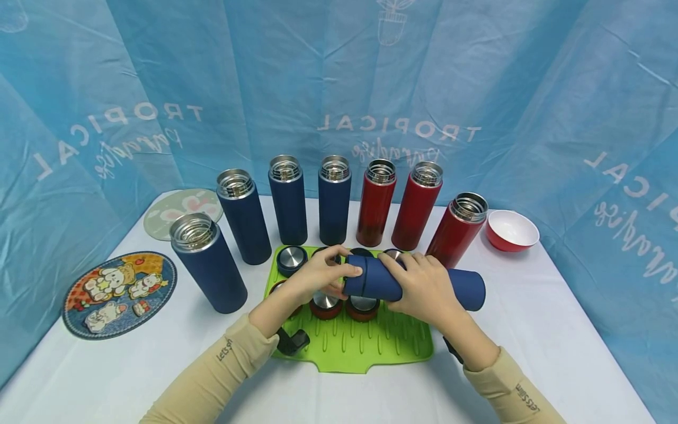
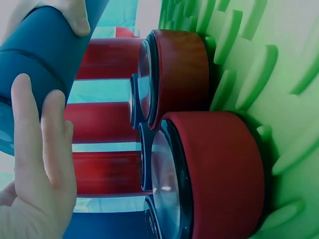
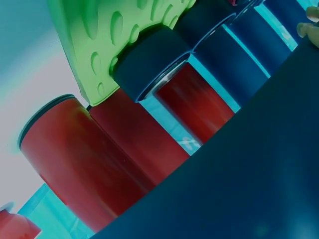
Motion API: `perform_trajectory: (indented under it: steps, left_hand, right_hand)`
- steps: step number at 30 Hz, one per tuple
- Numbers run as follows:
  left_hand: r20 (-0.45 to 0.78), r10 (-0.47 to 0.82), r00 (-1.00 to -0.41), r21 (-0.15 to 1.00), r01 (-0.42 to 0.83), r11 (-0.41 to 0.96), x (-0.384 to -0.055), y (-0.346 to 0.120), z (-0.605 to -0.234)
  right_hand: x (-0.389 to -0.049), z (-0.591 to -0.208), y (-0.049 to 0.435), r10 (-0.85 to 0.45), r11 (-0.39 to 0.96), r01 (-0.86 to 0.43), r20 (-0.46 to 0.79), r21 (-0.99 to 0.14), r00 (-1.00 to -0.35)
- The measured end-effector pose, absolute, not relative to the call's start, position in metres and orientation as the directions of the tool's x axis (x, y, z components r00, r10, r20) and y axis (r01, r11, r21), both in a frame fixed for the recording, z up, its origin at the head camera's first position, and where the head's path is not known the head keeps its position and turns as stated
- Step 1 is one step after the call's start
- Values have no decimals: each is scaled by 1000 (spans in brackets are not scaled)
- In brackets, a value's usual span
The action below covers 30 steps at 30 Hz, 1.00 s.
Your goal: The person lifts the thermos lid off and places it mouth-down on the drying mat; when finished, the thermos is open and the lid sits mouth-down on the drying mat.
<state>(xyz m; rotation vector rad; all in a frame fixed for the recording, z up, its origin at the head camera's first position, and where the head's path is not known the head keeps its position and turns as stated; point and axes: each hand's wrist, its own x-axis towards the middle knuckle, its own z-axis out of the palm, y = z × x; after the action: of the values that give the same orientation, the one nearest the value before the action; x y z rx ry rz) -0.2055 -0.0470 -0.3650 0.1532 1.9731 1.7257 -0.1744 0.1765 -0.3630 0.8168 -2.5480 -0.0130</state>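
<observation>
A blue thermos bottle lies sideways in the air over the green drying mat. My right hand grips its body from above. At the bottle's left end my left hand holds the blue lid between thumb and fingers; a thin seam parts lid and body. Beneath the hands, several loose lids stand on the mat, among them a red lid, another red lid and a blue lid; others are partly hidden by the hands. The left wrist view shows straight fingers against the lid.
Open blue bottles and open red bottles stand in an arc behind the mat. A red bowl, white inside, sits at the right. To the left lie an oval cartoon placemat and a round green one.
</observation>
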Motion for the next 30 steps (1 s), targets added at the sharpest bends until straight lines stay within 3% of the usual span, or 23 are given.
perform_trajectory:
  steps: [20, 23, 26, 30]
  left_hand:
    - [-415, 489, -767, 908, -313, 278, -205, -52, -366]
    - [-292, 597, -747, 952, -164, 260, -205, -57, -367]
    - [-46, 689, -724, 973, 123, 194, -206, -60, -369]
    - [178, 686, -706, 904, 392, 169, -206, -59, -371]
  right_hand:
    - [-175, -367, 177, -595, 789, -580, 492, 204, -636]
    - [-175, -366, 178, -587, 796, -572, 478, 196, -654]
    - [-175, -365, 179, -569, 813, -553, 454, 184, -685]
    - [-176, -363, 181, -553, 826, -533, 437, 181, -709]
